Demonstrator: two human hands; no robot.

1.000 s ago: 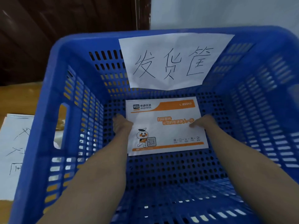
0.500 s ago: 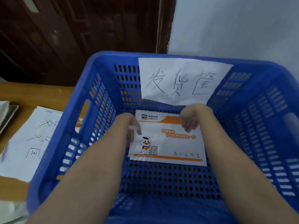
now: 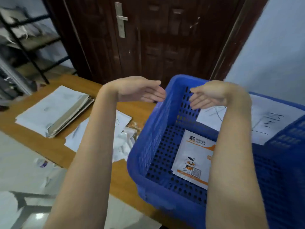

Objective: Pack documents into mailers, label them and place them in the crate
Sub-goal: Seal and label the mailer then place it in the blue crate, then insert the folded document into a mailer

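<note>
A white and orange express mailer lies flat on the floor of the blue perforated crate; my right forearm hides its right half. Both hands are raised above the crate's far left corner, palms facing each other with fingers extended. My left hand hovers just outside the rim, empty. My right hand hovers over the crate's inside, also empty. A white sheet with handwritten characters hangs on the crate's far wall.
On the wooden table left of the crate lie a stack of mailers and papers, a handwritten sheet and scattered white paper strips. A dark wooden door stands behind. A metal shelf is at the far left.
Both hands let go of the mailer and rose out of the crate to above its rim. The view swung left and upward, so the table and door show.
</note>
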